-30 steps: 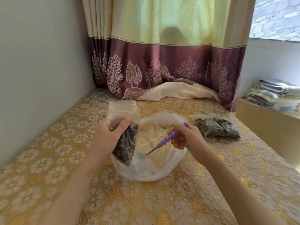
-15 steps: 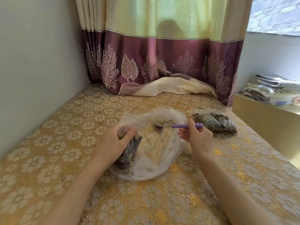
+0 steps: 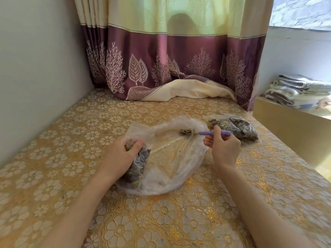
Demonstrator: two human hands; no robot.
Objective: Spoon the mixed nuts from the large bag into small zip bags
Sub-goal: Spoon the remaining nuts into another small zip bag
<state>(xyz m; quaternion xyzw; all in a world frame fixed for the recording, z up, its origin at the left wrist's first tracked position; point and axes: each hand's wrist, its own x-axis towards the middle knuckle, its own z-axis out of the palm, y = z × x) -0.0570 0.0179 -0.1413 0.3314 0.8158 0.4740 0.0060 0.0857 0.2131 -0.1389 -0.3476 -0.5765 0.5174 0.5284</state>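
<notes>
While the gold floral tablecloth (image 3: 53, 176) is spreading under everything, the large bag (image 3: 175, 165) is lying crumpled at centre. At its nine o'clock the left hand (image 3: 120, 158) is gripping a small zip bag (image 3: 138, 165) of nuts. At two o'clock the right hand (image 3: 223, 149) is pinching the spoon (image 3: 206, 133), its bowl seemingly carrying nuts. Filled bags (image 3: 234, 127) are resting just beyond.

Glossy tablecloth (image 3: 161, 221); clear (crinkled) plastic bag (image 3: 175, 158)
</notes>
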